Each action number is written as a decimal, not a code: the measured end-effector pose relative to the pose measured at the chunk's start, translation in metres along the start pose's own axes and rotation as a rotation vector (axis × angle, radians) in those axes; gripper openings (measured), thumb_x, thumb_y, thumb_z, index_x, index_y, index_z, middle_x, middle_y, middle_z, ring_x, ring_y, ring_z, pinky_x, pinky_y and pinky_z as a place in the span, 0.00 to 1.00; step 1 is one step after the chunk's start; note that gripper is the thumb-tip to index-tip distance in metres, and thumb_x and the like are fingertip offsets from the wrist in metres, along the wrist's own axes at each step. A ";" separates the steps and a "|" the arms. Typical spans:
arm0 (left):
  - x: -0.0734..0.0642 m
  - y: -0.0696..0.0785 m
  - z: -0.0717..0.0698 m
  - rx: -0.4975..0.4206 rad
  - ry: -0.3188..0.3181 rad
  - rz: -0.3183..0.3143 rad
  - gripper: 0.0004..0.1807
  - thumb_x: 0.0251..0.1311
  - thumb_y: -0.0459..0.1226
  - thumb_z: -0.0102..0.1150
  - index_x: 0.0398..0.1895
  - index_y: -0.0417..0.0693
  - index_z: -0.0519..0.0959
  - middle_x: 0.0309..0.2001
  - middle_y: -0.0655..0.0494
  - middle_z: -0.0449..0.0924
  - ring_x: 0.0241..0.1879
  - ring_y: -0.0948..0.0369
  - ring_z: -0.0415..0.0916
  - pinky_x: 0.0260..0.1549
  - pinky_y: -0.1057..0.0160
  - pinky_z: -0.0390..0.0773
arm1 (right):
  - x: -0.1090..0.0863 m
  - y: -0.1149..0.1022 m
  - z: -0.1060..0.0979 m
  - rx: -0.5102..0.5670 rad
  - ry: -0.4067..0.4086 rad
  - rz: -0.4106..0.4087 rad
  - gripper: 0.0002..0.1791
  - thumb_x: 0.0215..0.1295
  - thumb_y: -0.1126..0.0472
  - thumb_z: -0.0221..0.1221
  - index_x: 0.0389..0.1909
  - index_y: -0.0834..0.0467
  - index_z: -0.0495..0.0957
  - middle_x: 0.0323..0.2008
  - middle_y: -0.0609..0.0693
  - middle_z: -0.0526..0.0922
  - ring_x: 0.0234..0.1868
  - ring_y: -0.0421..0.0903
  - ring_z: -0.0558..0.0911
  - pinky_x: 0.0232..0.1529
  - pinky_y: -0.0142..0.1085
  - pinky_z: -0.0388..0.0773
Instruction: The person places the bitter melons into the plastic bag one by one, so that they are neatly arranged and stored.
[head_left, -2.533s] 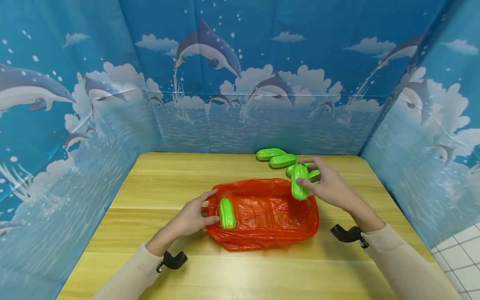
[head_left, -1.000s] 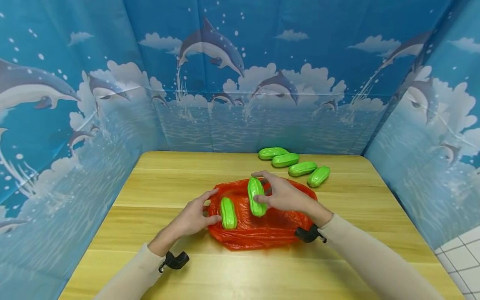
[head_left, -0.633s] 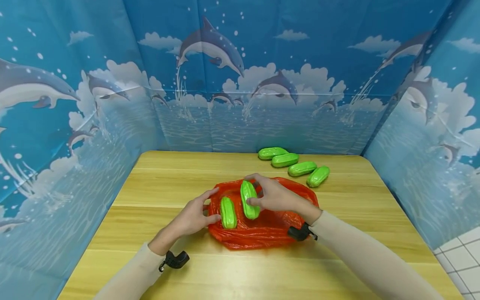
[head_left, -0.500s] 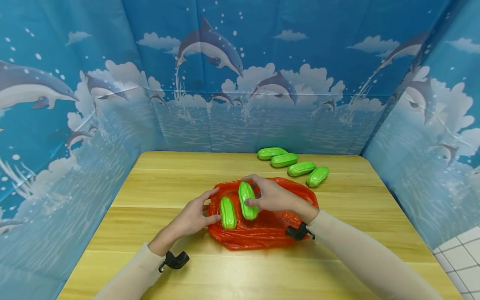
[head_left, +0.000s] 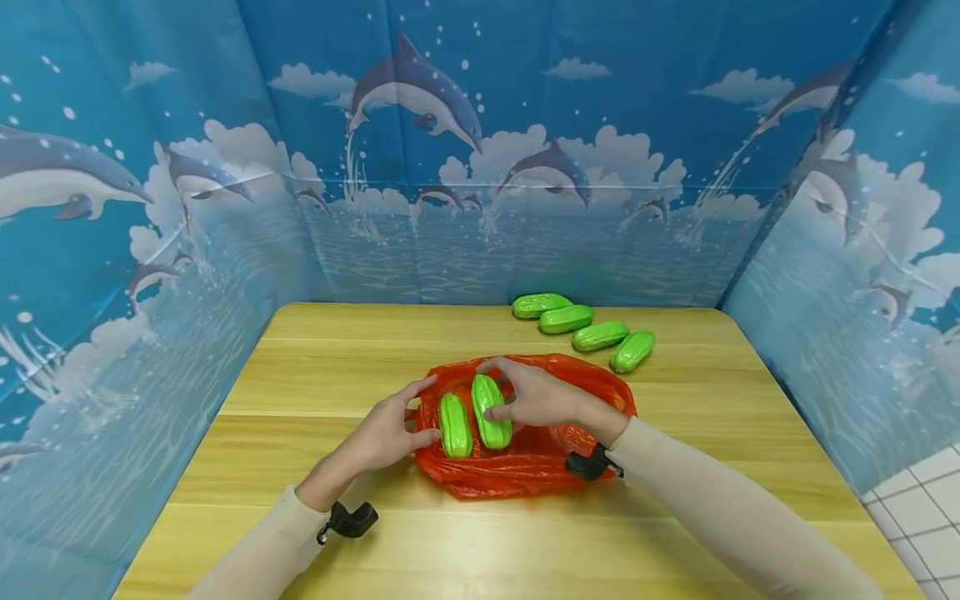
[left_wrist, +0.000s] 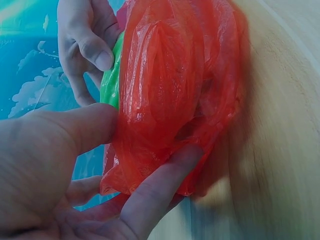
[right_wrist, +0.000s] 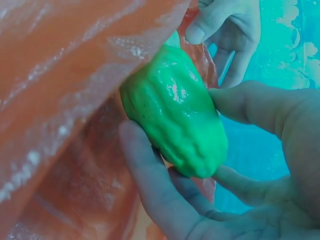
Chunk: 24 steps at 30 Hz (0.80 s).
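Note:
My right hand [head_left: 536, 395] holds a glossy light-green toy cucumber [head_left: 489, 410] inside the opening of a red plastic bag [head_left: 517, 479]. In the right wrist view, thumb and fingers grip the ribbed cucumber [right_wrist: 175, 110] from opposite sides, low between the bag's walls. A second cucumber [head_left: 455, 427] lies in the bag just left of it. My left hand [head_left: 384, 429] holds the bag's left end. In the left wrist view, its thumb [left_wrist: 95, 125] is at the rim and a finger [left_wrist: 160, 190] is against the crinkled outside of the bag.
Several more green cucumbers [head_left: 600, 335] lie in a slanting row behind the bag, towards the back right of the wooden table [head_left: 315, 358]. A blue dolphin-print curtain [head_left: 480, 242] hangs close along the back and sides. White floor tiles [head_left: 926, 500] show at the right.
My right hand has brought a cucumber from the row at the back right leftward over the bag, then lowered it beside the one lying there. My left hand has stayed at the bag's left end.

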<state>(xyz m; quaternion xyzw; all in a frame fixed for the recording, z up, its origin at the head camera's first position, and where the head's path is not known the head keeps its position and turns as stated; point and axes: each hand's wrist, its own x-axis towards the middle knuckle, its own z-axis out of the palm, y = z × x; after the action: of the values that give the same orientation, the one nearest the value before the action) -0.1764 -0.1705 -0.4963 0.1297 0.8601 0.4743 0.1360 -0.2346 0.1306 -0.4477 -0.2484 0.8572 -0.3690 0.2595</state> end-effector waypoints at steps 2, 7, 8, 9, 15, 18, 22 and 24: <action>0.001 0.000 0.000 0.005 -0.002 0.003 0.50 0.77 0.36 0.78 0.95 0.48 0.62 0.86 0.35 0.72 0.75 0.36 0.86 0.62 0.46 0.95 | 0.001 0.000 0.000 -0.021 0.000 0.003 0.41 0.81 0.53 0.74 0.87 0.55 0.68 0.74 0.65 0.81 0.48 0.48 0.93 0.49 0.44 0.94; 0.001 0.001 0.000 -0.002 -0.008 0.004 0.50 0.77 0.37 0.77 0.95 0.48 0.61 0.85 0.35 0.74 0.74 0.37 0.87 0.61 0.47 0.96 | 0.002 0.000 0.001 -0.023 -0.009 0.024 0.40 0.81 0.53 0.75 0.87 0.54 0.70 0.74 0.62 0.82 0.59 0.52 0.90 0.51 0.43 0.94; 0.001 0.001 0.000 -0.004 -0.008 0.003 0.50 0.77 0.37 0.77 0.95 0.48 0.61 0.85 0.35 0.74 0.74 0.37 0.87 0.61 0.47 0.96 | 0.002 0.000 0.001 -0.003 -0.016 0.030 0.41 0.81 0.53 0.75 0.87 0.55 0.69 0.74 0.63 0.82 0.58 0.54 0.91 0.51 0.44 0.95; 0.001 0.001 0.000 -0.003 -0.006 0.002 0.50 0.77 0.37 0.78 0.95 0.48 0.61 0.85 0.35 0.74 0.74 0.37 0.87 0.61 0.47 0.96 | 0.001 0.001 0.001 0.019 -0.023 0.037 0.42 0.81 0.54 0.75 0.87 0.56 0.68 0.74 0.64 0.81 0.57 0.54 0.92 0.51 0.44 0.96; 0.001 0.002 0.001 0.020 0.008 0.001 0.50 0.76 0.38 0.79 0.95 0.49 0.62 0.86 0.36 0.74 0.74 0.37 0.87 0.61 0.47 0.96 | 0.000 0.002 0.002 0.070 -0.040 0.062 0.44 0.81 0.56 0.75 0.89 0.59 0.65 0.74 0.67 0.80 0.45 0.52 0.95 0.47 0.45 0.98; 0.001 0.002 0.001 0.035 0.010 0.001 0.50 0.76 0.38 0.79 0.95 0.49 0.63 0.85 0.36 0.74 0.73 0.37 0.87 0.61 0.47 0.96 | -0.001 0.002 0.003 0.030 -0.035 0.053 0.44 0.81 0.54 0.75 0.89 0.60 0.67 0.74 0.67 0.81 0.48 0.51 0.95 0.47 0.44 0.97; 0.000 0.003 0.002 0.044 0.010 0.001 0.50 0.75 0.38 0.79 0.95 0.48 0.63 0.82 0.36 0.78 0.71 0.40 0.89 0.60 0.48 0.96 | -0.003 0.002 0.003 -0.053 -0.016 0.025 0.43 0.81 0.52 0.75 0.87 0.60 0.68 0.74 0.66 0.82 0.59 0.55 0.93 0.54 0.46 0.96; 0.000 0.003 0.002 0.040 0.009 0.001 0.50 0.75 0.38 0.79 0.95 0.48 0.63 0.81 0.36 0.80 0.70 0.41 0.90 0.59 0.49 0.96 | -0.004 0.002 0.002 -0.093 0.001 0.011 0.42 0.81 0.52 0.75 0.87 0.60 0.69 0.75 0.65 0.83 0.66 0.57 0.89 0.59 0.49 0.94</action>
<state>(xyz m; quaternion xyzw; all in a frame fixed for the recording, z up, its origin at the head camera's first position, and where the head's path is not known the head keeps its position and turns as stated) -0.1754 -0.1674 -0.4946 0.1308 0.8699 0.4577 0.1294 -0.2305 0.1333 -0.4497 -0.2551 0.8750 -0.3275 0.2491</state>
